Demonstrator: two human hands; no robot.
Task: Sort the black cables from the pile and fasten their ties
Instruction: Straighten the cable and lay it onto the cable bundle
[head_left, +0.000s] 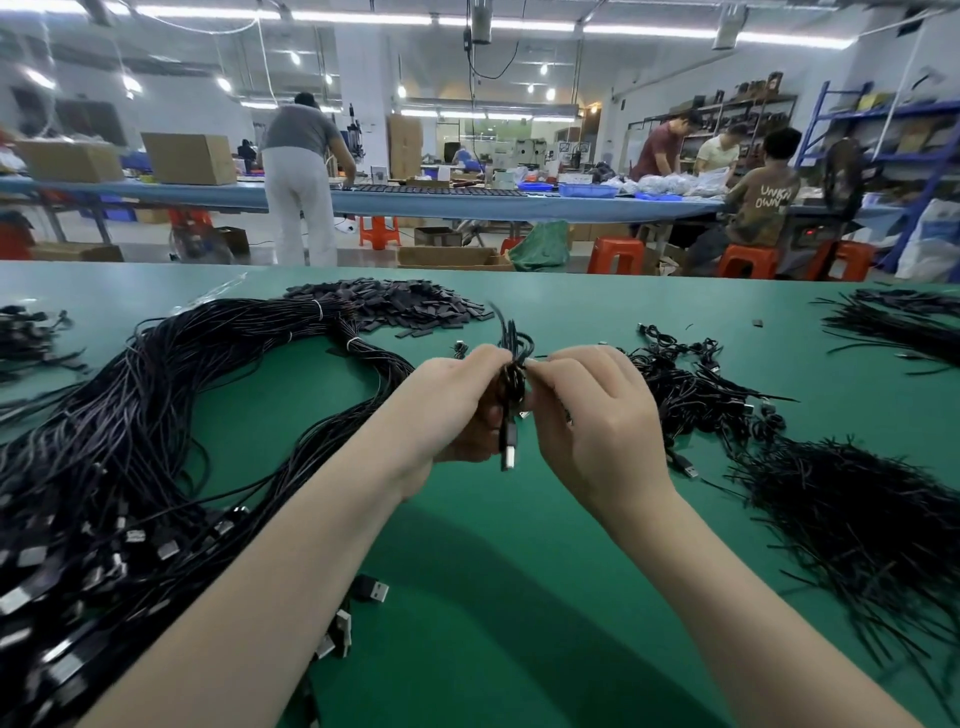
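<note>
A coiled black cable (511, 364) is held upright above the green table (519, 571), its USB plug hanging down between my palms. My left hand (457, 410) grips the coil from the left. My right hand (592, 415) pinches it near the top, where a thin tie seems to wrap it; the tie itself is too small to make out. A large pile of long black cables (156, 441) with USB plugs fills the left side. Coiled cables (696, 389) lie just right of my hands.
A heap of thin black ties (857, 519) lies at the right, another bunch (898, 327) at the far right. Small black strips (410, 306) are piled behind the hands. Several people work at a long bench beyond the table's far edge.
</note>
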